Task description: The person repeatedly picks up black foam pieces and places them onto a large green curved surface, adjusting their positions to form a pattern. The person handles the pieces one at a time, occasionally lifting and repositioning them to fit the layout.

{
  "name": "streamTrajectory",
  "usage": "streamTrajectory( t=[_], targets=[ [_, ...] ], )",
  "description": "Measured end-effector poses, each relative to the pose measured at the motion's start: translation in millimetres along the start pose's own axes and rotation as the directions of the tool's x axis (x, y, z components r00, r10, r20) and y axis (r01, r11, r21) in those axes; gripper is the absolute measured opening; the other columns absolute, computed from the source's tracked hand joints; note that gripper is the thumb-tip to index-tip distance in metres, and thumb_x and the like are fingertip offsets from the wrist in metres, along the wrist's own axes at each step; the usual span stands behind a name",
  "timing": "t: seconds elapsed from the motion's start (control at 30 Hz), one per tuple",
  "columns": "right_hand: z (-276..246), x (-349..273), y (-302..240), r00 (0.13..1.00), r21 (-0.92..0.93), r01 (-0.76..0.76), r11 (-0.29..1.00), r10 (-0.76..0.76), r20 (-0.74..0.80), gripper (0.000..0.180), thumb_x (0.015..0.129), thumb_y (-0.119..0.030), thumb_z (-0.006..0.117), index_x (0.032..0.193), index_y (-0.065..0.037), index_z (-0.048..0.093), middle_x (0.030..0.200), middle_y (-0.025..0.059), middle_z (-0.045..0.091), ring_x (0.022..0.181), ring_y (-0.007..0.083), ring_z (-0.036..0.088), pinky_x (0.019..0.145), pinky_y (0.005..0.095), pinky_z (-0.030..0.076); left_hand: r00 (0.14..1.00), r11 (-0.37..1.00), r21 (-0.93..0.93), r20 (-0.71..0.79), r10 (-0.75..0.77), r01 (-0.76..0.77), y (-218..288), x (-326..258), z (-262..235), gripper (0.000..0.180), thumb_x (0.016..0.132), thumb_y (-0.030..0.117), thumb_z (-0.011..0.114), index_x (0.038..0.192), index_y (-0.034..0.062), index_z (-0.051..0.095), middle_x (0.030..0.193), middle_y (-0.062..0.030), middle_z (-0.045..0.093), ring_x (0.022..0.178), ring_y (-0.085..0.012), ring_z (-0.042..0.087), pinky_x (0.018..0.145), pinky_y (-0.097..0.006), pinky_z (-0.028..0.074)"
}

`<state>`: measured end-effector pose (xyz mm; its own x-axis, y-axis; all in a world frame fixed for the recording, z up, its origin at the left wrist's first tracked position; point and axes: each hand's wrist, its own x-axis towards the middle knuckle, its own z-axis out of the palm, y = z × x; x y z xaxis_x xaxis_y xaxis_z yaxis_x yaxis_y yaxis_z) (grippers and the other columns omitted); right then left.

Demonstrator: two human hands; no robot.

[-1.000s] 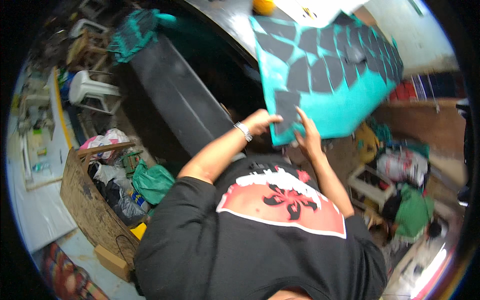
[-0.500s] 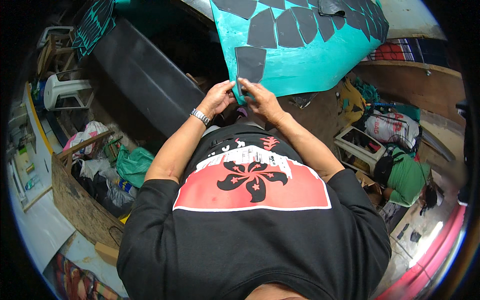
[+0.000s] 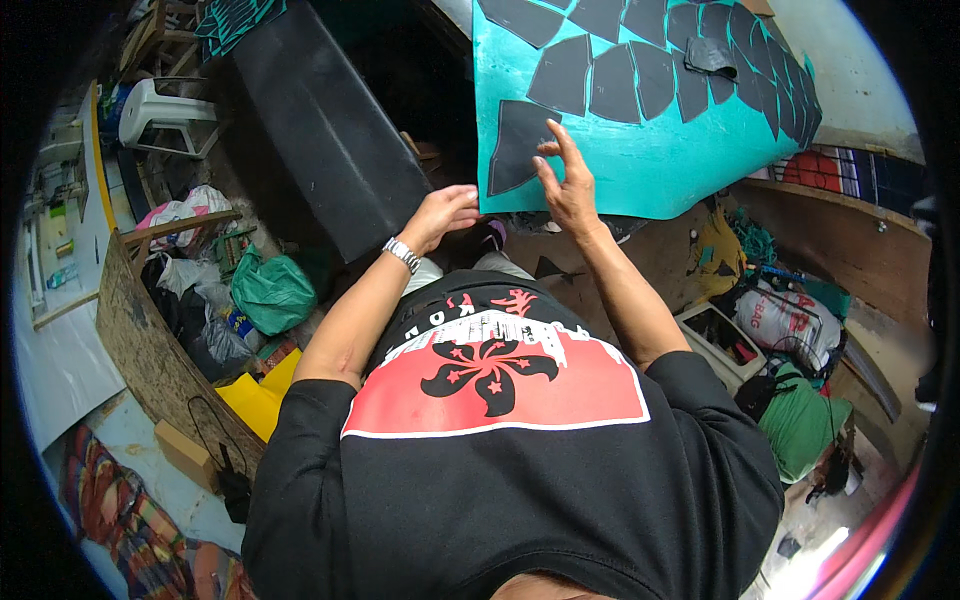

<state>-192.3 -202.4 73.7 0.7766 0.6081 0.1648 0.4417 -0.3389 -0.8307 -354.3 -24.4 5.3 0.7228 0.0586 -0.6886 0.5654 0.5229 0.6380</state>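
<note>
Turquoise board (image 3: 640, 160), a broad painted panel tiled with dark grey cut shapes, fills the view from twelve round to two o'clock. Its lower left corner hangs just above my two hands, and there sits one loose-looking dark grey shape (image 3: 520, 145) with a pointed foot.

My right hand (image 3: 567, 185) is open, fingers spread and raised, fingertips (image 3: 549, 148) on the edge of that grey shape – it presses flat and grips nothing. My left hand (image 3: 447, 210) is at its nine o'clock, just beside the board's lower left corner, fingers curled inward; whether it pinches the board's edge I cannot tell. A metal-link wristwatch (image 3: 402, 253) bands that wrist. The hands sit near each other but apart.

Below them my black sweatshirt (image 3: 520, 470) with its red panel and black flower print takes up six o'clock. At eleven o'clock a long black slanted panel (image 3: 320, 120) runs toward the hands. At nine o'clock lie a crumpled green bag (image 3: 272, 292), a rough wooden board (image 3: 150, 340) on edge and a yellow sheet (image 3: 258, 395) – a white plastic stool (image 3: 165, 108) stands further off at ten. At four o'clock a green bundle (image 3: 805, 425) rests by a white tray (image 3: 720, 340).
</note>
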Motion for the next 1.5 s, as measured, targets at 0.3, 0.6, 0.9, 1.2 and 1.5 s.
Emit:
streamTrajectory(
  t=[0.3, 0.6, 0.9, 1.2, 1.5],
  targets=[
    [42, -30, -35, 0.985, 0.067, -0.088, 0.994, 0.076, 0.154, 0.063, 0.090, 0.001, 0.066, 0.148, -0.014, 0.046, 0.099, 0.0132, 0.067, 0.088, 0.0227, 0.068, 0.082, 0.0342, 0.055, 0.946, 0.952, 0.297, -0.322, 0.024, 0.077, -58, -63, -139, 0.035, 0.098, 0.024, 0.064, 0.128, 0.0079, 0.064, 0.106, -0.0020, 0.070, 0.092, -0.0100, 0.066, 0.080, -0.025, 0.052],
    [228, -72, -92, 0.743, -0.260, -0.082, 0.962, 0.233, 0.628, 0.061, 0.081, -0.001, 0.073, 0.138, -0.015, 0.054, 0.078, 0.0097, 0.064, 0.070, 0.0253, 0.064, 0.067, 0.0378, 0.053, 0.913, 0.841, 0.535, -0.298, 0.279, -0.082, -121, -143, -321, 0.034, 0.089, 0.020, 0.073, 0.118, 0.0016, 0.068, 0.110, -0.0134, 0.074, 0.101, -0.0226, 0.071, 0.089, -0.035, 0.054],
    [357, -62, -174, 0.637, -0.189, -0.039, 0.981, 0.170, 0.752, 0.062, 0.085, -0.018, 0.068, 0.141, -0.010, 0.044, 0.091, 0.0225, 0.070, 0.089, 0.0431, 0.068, 0.076, 0.0528, 0.053, 0.820, 0.992, -0.129, -0.566, -0.085, 0.014, -137, -220, -497, 0.027, 0.095, 0.020, 0.068, 0.117, 0.0049, 0.068, 0.091, -0.0071, 0.072, 0.070, -0.0119, 0.067, 0.059, -0.025, 0.054],
    [303, -67, -115, 0.508, -0.613, -0.077, 0.786, 0.560, 0.654, 0.072, 0.084, -0.027, 0.073, 0.146, -0.012, 0.039, 0.108, 0.0261, 0.069, 0.104, 0.0431, 0.066, 0.087, 0.0526, 0.052, 0.686, 0.954, 0.299, -0.690, 0.230, -0.020, -101, -189, -505, 0.025, 0.089, 0.027, 0.074, 0.089, 0.0023, 0.074, 0.067, -0.0048, 0.066, 0.057, -0.0119, 0.059, 0.054, -0.029, 0.047],
    [339, 99, -130, 0.865, -0.460, -0.204, 0.864, 0.380, 0.329, 0.088, 0.083, -0.015, 0.074, 0.155, -0.017, 0.025, 0.135, 0.0263, 0.056, 0.123, 0.0448, 0.055, 0.101, 0.0495, 0.047, 0.791, 0.902, 0.411, -0.506, 0.344, -0.129, -21, -97, -542, 0.018, 0.093, 0.022, 0.069, 0.098, 0.0056, 0.074, 0.073, -0.0029, 0.070, 0.065, -0.0102, 0.064, 0.059, -0.027, 0.051]
  ],
)
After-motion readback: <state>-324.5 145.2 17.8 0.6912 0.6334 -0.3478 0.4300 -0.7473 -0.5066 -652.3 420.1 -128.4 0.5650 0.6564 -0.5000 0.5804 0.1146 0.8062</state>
